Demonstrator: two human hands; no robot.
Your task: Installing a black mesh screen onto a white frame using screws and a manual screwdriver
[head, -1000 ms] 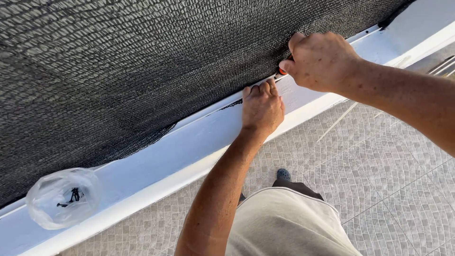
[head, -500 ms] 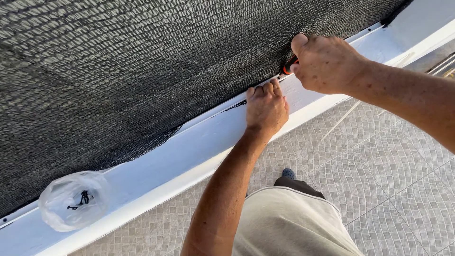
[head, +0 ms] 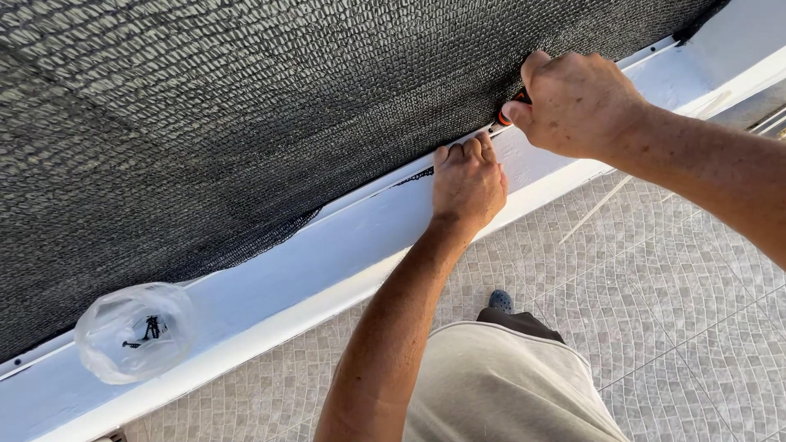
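A dark woven shade mesh (head: pixel 270 123) hangs above a white ledge (head: pixel 311 270). My left hand (head: pixel 468 182) rests on the ledge with its fingertips pressed against the mesh's lower edge. Just right of it, my right hand (head: pixel 577 102) is closed around a tool with an orange and black handle (head: pixel 509 113), whose tip meets the mesh edge at the ledge. Most of the tool is hidden inside the fist.
A clear plastic bag (head: pixel 135 331) with several small dark fasteners lies on the ledge at the lower left. A thin metal strip (head: pixel 655 51) runs along the mesh's bottom edge. Below is a tiled floor (head: pixel 655 311), my light shorts and one shoe (head: pixel 501 301).
The view has shifted slightly, so the bag sits a little further right. Both hands stay at the mesh edge, and the orange tool handle now shows at my right hand.
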